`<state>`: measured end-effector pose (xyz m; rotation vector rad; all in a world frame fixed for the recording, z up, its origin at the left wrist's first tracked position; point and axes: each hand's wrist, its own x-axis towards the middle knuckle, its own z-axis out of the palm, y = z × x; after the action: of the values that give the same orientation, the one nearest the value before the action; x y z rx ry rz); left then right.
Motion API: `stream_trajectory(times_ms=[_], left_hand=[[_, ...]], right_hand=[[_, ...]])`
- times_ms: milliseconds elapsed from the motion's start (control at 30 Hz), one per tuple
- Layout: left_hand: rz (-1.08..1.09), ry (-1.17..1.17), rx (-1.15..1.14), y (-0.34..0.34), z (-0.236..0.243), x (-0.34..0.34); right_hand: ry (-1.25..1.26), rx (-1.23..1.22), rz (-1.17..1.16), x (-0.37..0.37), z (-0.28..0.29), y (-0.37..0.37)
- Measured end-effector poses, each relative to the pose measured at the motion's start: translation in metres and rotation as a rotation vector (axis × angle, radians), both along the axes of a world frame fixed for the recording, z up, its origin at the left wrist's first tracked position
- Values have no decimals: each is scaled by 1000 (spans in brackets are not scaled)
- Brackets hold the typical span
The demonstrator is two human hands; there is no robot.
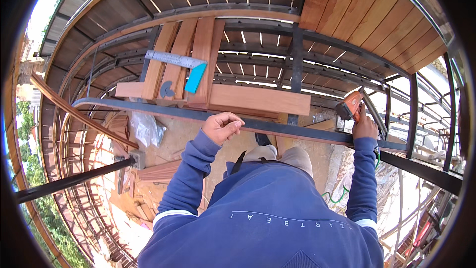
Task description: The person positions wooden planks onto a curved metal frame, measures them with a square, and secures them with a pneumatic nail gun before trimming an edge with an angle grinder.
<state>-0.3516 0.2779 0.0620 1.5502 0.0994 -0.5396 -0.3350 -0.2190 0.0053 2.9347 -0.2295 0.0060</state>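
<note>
My right hand (364,128) is wrapped round the grip of an orange and black nail gun (351,104), held just above the right part of the dark metal rail (292,130). My left hand (222,128) hovers by the middle of that rail, fingers curled and thumb pressed in; whatever they hold, if anything, is hidden. Beyond the rail, several reddish-brown planks (184,44) lie side by side across a lengthwise board (258,98). On them rest a try square (194,78) with a teal handle and metal blade, and a small grey curved piece (167,90).
Dark metal joists span the frame, with an upright dark beam (296,59) crossing them. Fitted wooden decking (372,15) covers the far right. A clear plastic bag (147,128) and stacked boards (158,171) lie below at left. A green hose (337,196) hangs at right.
</note>
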Motion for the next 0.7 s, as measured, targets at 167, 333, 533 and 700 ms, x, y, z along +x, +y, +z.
stream_trajectory(times_ms=[167, 333, 533, 700], left_hand=[[-156, 268, 311, 22, -94, -94], [18, 173, 743, 20, -264, -153], [139, -157, 871, -13, -409, -62], [95, -293, 1096, -30, -518, 73]], right_hand=[[52, -23, -14, 4, -4, -1], [-17, -42, 1, 4, -15, -4], [-79, -48, -39, 4, -34, -20], [-243, -108, 51, 9, -35, -23]])
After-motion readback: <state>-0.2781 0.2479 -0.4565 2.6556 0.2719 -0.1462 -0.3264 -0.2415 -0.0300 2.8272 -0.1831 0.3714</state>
